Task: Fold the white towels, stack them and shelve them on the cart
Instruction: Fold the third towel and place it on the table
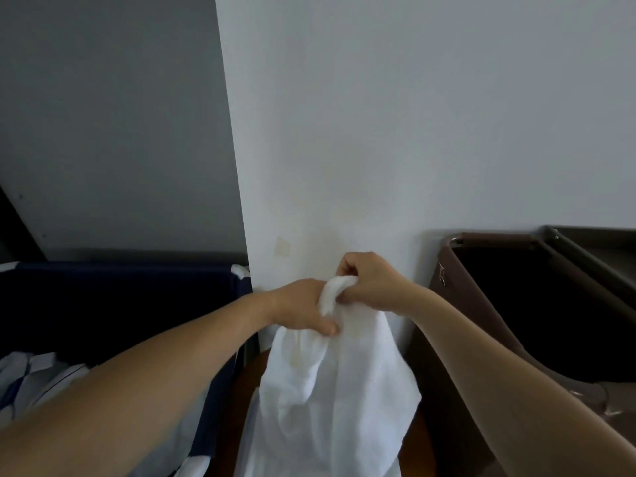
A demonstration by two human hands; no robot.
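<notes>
I note one carrying surface: a brown wooden desk [420, 442] with a rounded edge, low in the view. A white towel [337, 390] hangs in front and hides most of the top; I cannot confirm contact. A navy hamper [120, 304] holding linen [41, 376] stands just left, a brown bin [447, 373] just right.

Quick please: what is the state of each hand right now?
Left hand: closed, gripping the white towel near its top.
Right hand: closed, gripping the same towel's top edge.
</notes>
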